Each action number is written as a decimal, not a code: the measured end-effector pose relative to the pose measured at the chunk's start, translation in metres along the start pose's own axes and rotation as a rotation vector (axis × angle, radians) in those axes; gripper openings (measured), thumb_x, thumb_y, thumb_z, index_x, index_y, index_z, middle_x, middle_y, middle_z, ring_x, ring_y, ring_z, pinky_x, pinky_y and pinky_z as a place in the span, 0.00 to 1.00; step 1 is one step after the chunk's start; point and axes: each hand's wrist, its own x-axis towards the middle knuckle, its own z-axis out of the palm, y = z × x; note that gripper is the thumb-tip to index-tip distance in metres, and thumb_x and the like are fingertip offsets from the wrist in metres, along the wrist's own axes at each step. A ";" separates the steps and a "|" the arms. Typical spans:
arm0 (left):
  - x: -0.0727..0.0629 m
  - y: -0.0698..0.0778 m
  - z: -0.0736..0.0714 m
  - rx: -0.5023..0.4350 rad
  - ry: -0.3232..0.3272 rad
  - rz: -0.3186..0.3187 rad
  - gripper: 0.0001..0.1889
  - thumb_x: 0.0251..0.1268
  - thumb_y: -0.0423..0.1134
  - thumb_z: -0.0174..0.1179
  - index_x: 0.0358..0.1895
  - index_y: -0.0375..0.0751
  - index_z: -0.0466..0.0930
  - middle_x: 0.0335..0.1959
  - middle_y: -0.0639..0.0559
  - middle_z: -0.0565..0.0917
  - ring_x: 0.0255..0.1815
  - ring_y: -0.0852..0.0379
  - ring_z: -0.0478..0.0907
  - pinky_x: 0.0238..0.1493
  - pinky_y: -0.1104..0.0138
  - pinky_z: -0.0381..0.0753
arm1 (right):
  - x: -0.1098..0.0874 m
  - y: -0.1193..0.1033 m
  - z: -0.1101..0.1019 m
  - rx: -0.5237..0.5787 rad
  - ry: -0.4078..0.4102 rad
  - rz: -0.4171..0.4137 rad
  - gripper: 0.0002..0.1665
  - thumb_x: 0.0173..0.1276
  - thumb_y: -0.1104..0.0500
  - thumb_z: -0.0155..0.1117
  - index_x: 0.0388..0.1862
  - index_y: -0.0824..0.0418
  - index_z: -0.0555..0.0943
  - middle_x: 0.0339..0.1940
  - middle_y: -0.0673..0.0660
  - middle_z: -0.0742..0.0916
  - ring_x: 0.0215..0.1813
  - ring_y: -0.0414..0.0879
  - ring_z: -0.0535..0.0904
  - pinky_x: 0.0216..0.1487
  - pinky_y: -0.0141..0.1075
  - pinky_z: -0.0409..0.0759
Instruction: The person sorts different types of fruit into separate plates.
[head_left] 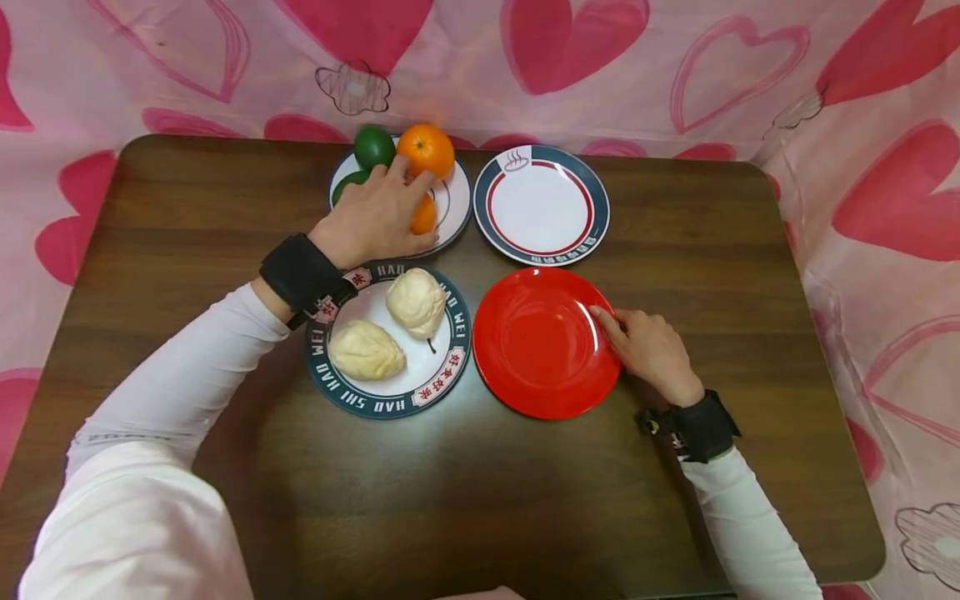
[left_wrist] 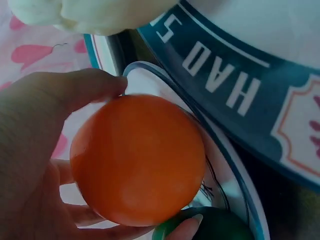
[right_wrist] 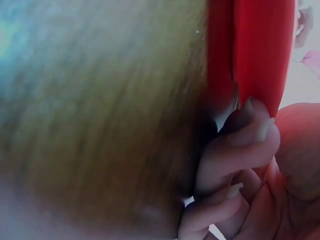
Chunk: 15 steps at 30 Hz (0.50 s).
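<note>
My left hand (head_left: 378,212) is over a blue-rimmed plate (head_left: 455,212) of fruit at the back. Its thumb and fingers curl round an orange (left_wrist: 137,160), which the hand partly hides in the head view. A second orange (head_left: 426,152) and two dark green fruits (head_left: 373,147) share that plate, one green fruit partly covered by the hand. At the right, my right hand (head_left: 651,350) pinches the rim of a red plate (head_left: 543,343), thumb on top. In the right wrist view, curled fingers (right_wrist: 240,150) lie under the red rim.
A green-rimmed plate (head_left: 386,408) with lettering bears two pale, lumpy, pear-like fruits (head_left: 366,350), close in front of the fruit plate. Behind the red plate sits a white plate (head_left: 540,204) with a dark blue rim. A pink heart-patterned cloth (head_left: 585,108) hangs behind the wooden table (head_left: 712,242).
</note>
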 end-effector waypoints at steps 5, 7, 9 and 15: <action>0.005 -0.004 0.002 -0.026 -0.029 0.000 0.41 0.63 0.59 0.65 0.75 0.46 0.60 0.64 0.33 0.66 0.58 0.36 0.70 0.51 0.34 0.82 | -0.003 -0.001 -0.002 -0.001 0.020 -0.011 0.31 0.80 0.37 0.46 0.40 0.62 0.82 0.18 0.55 0.80 0.22 0.49 0.73 0.23 0.34 0.71; 0.007 -0.005 0.003 -0.061 -0.053 0.005 0.42 0.64 0.57 0.65 0.77 0.48 0.59 0.64 0.34 0.67 0.57 0.37 0.71 0.53 0.36 0.82 | -0.005 -0.002 -0.003 0.003 0.015 -0.006 0.32 0.80 0.36 0.46 0.41 0.62 0.82 0.18 0.55 0.80 0.22 0.49 0.73 0.23 0.34 0.71; 0.009 -0.006 0.004 -0.088 -0.071 0.014 0.41 0.65 0.54 0.64 0.78 0.48 0.60 0.62 0.35 0.70 0.55 0.38 0.72 0.53 0.39 0.82 | -0.006 -0.002 -0.003 0.006 0.010 -0.002 0.32 0.80 0.36 0.46 0.42 0.62 0.82 0.19 0.55 0.81 0.22 0.49 0.74 0.24 0.34 0.71; 0.012 -0.007 0.006 -0.088 -0.044 0.069 0.30 0.62 0.48 0.67 0.65 0.43 0.70 0.50 0.39 0.75 0.46 0.40 0.75 0.49 0.46 0.84 | -0.008 -0.004 -0.002 0.003 0.026 -0.018 0.32 0.80 0.36 0.46 0.39 0.62 0.81 0.18 0.55 0.80 0.22 0.49 0.73 0.23 0.34 0.70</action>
